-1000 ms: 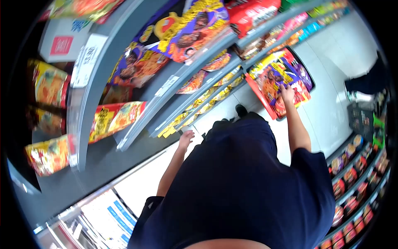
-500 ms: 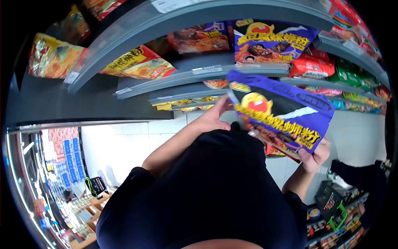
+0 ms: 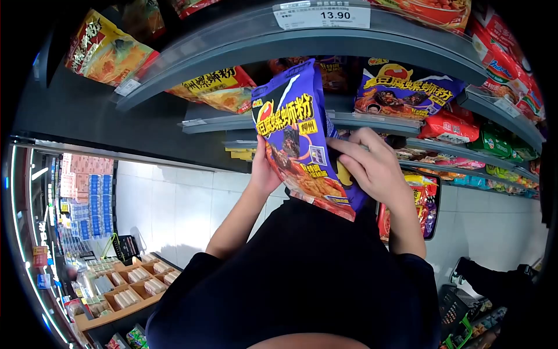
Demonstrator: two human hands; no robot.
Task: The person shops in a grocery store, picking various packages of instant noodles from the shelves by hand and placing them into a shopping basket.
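Observation:
A purple and black noodle packet (image 3: pixel 296 139) stands upright and slightly tilted in front of my chest, its printed front toward the left. My left hand (image 3: pixel 265 170) grips its left edge, with the fingers partly behind it. At its right side, my right hand (image 3: pixel 370 166) touches the packet with bent fingers; part of that side is hidden by the hand. A similar purple packet (image 3: pixel 404 90) lies on the shelf just beyond. Below my right forearm is a basket (image 3: pixel 430 232) with red, yellow and purple packets, partly covered by the arm.
Curved grey shelves (image 3: pixel 349 46) with noodle packets span the top. A yellow and red packet (image 3: pixel 110 52) sits at the upper left. A wooden bin (image 3: pixel 139 285) stands at the lower left. A person in dark clothes (image 3: pixel 494 282) and a black basket (image 3: pixel 453 305) are at the lower right.
The purple packet has moved left and turned more upright. My left hand has taken hold of its left edge, and my right hand has shifted up along its right side.

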